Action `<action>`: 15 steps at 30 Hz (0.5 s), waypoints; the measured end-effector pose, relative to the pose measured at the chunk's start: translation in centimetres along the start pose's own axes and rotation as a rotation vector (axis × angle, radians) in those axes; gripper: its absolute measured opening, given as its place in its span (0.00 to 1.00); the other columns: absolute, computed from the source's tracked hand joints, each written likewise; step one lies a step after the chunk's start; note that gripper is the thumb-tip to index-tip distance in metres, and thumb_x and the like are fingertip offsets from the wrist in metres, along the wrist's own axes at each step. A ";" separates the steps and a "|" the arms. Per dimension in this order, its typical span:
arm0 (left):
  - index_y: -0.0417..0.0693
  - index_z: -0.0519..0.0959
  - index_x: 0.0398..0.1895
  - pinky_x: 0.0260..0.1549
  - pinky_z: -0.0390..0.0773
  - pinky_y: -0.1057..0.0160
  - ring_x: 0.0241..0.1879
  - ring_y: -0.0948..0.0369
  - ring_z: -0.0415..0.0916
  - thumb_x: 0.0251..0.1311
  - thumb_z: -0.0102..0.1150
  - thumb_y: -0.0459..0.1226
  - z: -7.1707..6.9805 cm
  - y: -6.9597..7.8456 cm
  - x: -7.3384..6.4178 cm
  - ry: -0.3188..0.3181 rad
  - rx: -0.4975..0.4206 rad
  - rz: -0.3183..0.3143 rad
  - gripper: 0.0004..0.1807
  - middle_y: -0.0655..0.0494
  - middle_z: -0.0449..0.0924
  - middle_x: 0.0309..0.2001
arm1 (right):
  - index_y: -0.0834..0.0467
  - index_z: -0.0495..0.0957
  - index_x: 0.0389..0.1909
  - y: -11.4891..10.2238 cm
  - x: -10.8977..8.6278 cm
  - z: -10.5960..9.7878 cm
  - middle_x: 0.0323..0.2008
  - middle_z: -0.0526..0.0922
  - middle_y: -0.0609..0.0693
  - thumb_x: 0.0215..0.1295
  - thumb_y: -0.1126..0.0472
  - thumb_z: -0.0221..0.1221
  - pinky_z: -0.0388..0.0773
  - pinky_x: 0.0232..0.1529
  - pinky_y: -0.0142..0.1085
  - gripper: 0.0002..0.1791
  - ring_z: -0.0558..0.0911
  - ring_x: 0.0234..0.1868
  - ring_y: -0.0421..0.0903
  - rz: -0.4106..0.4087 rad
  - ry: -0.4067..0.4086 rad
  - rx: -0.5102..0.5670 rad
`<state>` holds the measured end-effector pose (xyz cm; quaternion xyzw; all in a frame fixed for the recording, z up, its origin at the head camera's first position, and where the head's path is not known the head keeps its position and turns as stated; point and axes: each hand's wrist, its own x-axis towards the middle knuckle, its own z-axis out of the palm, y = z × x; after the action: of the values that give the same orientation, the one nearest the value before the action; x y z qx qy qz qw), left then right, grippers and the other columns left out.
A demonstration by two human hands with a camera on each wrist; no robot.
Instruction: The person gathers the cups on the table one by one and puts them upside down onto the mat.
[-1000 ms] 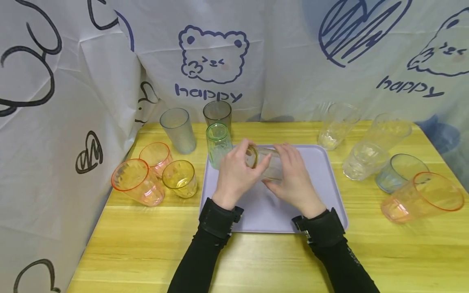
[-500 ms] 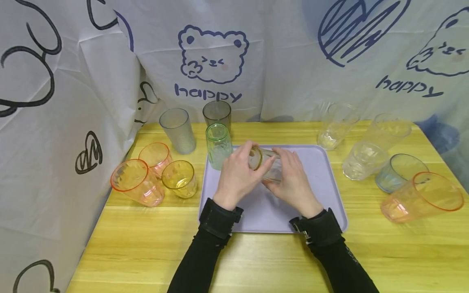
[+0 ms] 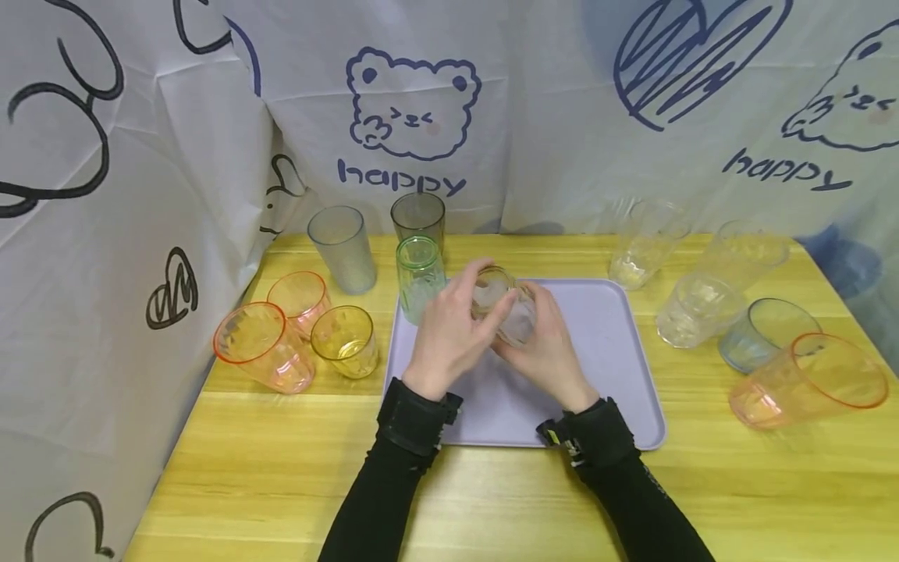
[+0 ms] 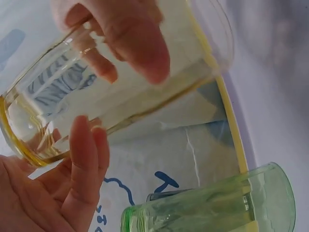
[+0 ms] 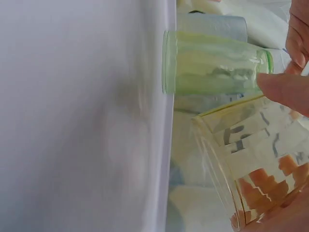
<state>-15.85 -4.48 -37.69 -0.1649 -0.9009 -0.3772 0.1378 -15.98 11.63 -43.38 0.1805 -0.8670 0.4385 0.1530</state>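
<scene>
Both hands hold one faintly amber-tinted drinking glass [image 3: 520, 321] over the lavender tray [image 3: 597, 367]. It is tilted, its thick base end raised and its mouth angled down toward the tray. My left hand [image 3: 449, 336] grips the base end, thumb across the front. Round the side of the glass curl the fingers of my right hand [image 3: 549, 347]. In the left wrist view the amber glass [image 4: 140, 96] spans the frame, with fingers on both sides. A green glass [image 3: 420, 285] stands upside down at the tray's back left corner, just left of my left hand.
Left of the tray stand a yellow glass [image 3: 344, 343], two orange-pink glasses, one the larger tumbler [image 3: 263, 351], and a grey-blue glass [image 3: 344, 250]. A dark grey glass [image 3: 424, 215] is behind the green one. At right stand several clear glasses, a blue glass [image 3: 765, 336] and an orange tumbler [image 3: 808, 382].
The amber glass has turned from lying nearly sideways to a steeper tilt, base end upward. My right hand has shifted left, closer to the left hand. The other glasses stay put.
</scene>
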 end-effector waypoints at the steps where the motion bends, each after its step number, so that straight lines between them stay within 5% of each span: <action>1: 0.48 0.69 0.69 0.31 0.82 0.60 0.38 0.53 0.84 0.68 0.36 0.69 -0.2 -0.1 0.0 0.017 -0.009 -0.005 0.42 0.47 0.82 0.57 | 0.69 0.62 0.68 0.0 0.1 0.4 0.63 0.73 0.67 0.47 0.60 0.76 0.67 0.70 0.60 0.48 0.73 0.65 0.64 0.012 0.012 0.037; 6: 0.45 0.73 0.65 0.32 0.80 0.57 0.40 0.51 0.80 0.72 0.31 0.64 -1.0 -0.7 0.2 0.198 -0.033 -0.001 0.39 0.46 0.79 0.56 | 0.65 0.62 0.69 -0.2 1.2 2.1 0.63 0.74 0.62 0.49 0.59 0.75 0.67 0.70 0.59 0.47 0.74 0.66 0.60 0.090 0.035 0.191; 9: 0.43 0.75 0.62 0.47 0.82 0.54 0.52 0.50 0.79 0.75 0.38 0.52 -1.5 -1.2 0.7 0.297 0.001 0.009 0.28 0.45 0.77 0.58 | 0.62 0.61 0.70 -0.3 1.9 2.9 0.64 0.74 0.60 0.50 0.59 0.76 0.67 0.69 0.58 0.48 0.73 0.67 0.58 0.149 0.034 0.259; 15: 0.39 0.74 0.64 0.67 0.72 0.49 0.66 0.45 0.71 0.73 0.44 0.36 -2.1 -2.5 1.6 0.309 0.174 -0.033 0.21 0.42 0.74 0.65 | 0.63 0.57 0.72 -0.1 3.3 3.9 0.64 0.71 0.63 0.52 0.62 0.75 0.71 0.66 0.58 0.50 0.72 0.66 0.61 0.245 0.038 0.400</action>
<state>-18.08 -7.32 -37.29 -0.0776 -0.9008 -0.3208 0.2821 -19.33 7.82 -44.13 0.0923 -0.7751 0.6204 0.0763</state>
